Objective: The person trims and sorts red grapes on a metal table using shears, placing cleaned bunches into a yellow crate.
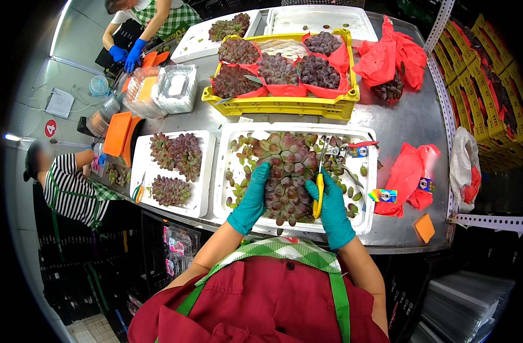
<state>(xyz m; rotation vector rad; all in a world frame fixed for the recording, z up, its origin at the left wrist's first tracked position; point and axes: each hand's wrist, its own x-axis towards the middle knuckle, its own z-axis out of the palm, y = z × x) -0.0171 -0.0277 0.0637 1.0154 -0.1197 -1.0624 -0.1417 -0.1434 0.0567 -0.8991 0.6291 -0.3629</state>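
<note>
A large bunch of reddish-green grapes (289, 180) lies over a white foam tray (222, 171) in front of me. My left hand (252, 199), in a teal glove, holds the bunch at its left side. On the right side my gloved right hand (332, 210) grips yellow-handled scissors (318, 195), their blades pointing away from me along the grapes. Loose grapes (240, 158) are scattered across the tray around the bunch. Red-handled pruning shears (356, 145) rest at the tray's far right corner.
Left stands another foam tray (203, 188) with several bunches and scissors (138, 191). Beyond is a yellow crate (283, 106) of grapes in red wrapping. Red paper (401, 180) and an orange sponge (424, 228) lie right, near a perforated post (442, 115). Two people work at left.
</note>
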